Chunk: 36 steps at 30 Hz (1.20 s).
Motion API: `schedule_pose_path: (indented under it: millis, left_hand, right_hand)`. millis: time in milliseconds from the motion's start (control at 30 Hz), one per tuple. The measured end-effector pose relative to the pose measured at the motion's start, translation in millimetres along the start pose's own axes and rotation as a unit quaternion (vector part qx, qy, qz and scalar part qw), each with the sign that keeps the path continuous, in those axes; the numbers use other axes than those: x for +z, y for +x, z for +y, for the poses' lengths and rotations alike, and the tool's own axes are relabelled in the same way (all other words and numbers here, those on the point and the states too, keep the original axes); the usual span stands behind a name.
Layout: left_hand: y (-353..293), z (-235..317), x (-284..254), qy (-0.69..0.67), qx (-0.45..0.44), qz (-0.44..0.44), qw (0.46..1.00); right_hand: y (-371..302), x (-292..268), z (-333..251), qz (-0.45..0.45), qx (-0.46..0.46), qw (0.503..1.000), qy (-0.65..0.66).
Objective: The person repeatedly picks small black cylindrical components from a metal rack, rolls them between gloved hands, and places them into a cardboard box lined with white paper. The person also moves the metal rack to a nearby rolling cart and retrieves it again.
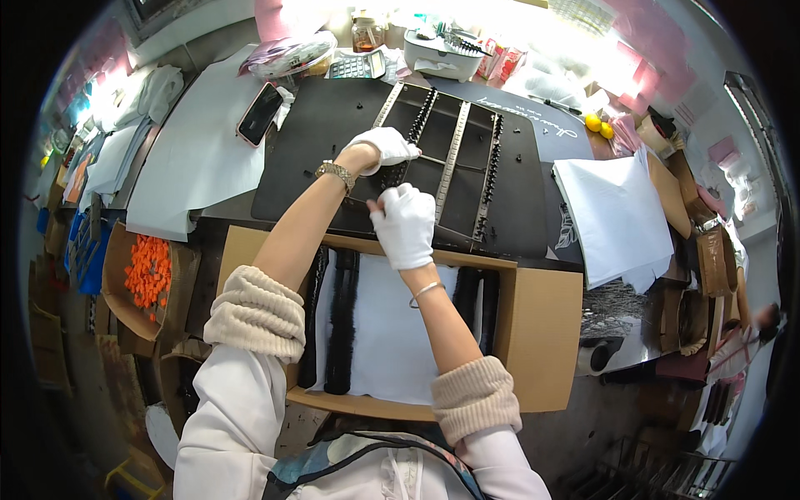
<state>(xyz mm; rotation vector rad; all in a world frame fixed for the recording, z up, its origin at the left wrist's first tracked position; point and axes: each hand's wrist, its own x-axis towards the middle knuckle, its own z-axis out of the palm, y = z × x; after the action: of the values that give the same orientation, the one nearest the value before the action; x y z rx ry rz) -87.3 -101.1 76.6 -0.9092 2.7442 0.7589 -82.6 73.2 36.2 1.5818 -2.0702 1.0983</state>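
Note:
A metal rack [451, 158] of parallel slotted strips lies on a black mat [300, 167]. Rows of small black pieces [495, 154] line some of its strips. My left hand [385, 151], in a white glove with bare fingertips, is closed over the upper left part of the rack. Its fingertips hide whatever they pinch. Just below it, my right hand [406, 221], gloved the same way, is at the rack's lower left end with its fingers curled in. What lies between those fingers is hidden. Black pieces on the left strip show between both hands.
An open cardboard box [546, 333] holds black brush-like strips [342, 325] and white sheeting in front of me. A phone [260, 114] lies left of the mat, white sheets [612, 217] to the right. A carton of orange pieces [148, 271] stands at left. Loose black bits dot the mat.

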Motion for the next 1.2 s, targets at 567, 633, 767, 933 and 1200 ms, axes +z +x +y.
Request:
schedule_pose_path:
  millis: [567, 633, 767, 933, 1200]
  left_hand:
    - [-60, -27, 17, -0.082, 0.177, 0.006, 0.981]
    - [-72, -25, 15, -0.090, 0.198, 0.001, 0.976]
    - [-95, -24, 9, -0.246, 0.068, -0.072, 0.964]
    - [-102, -26, 3, -0.184, 0.148, -0.051, 0.970]
    - [-102, -25, 49, -0.066, 0.209, 0.211, 0.953]
  right_hand:
    - [3, 3, 12, -0.088, 0.136, 0.974, 0.156]
    - [3, 1, 14, -0.108, 0.137, 0.972, 0.158]
    - [5, -6, 14, -0.146, 0.163, 0.959, 0.182]
    - [13, -17, 16, -0.208, 0.154, 0.948, 0.186]
    - [-27, -25, 13, 0.020, 0.119, 0.981, 0.153]
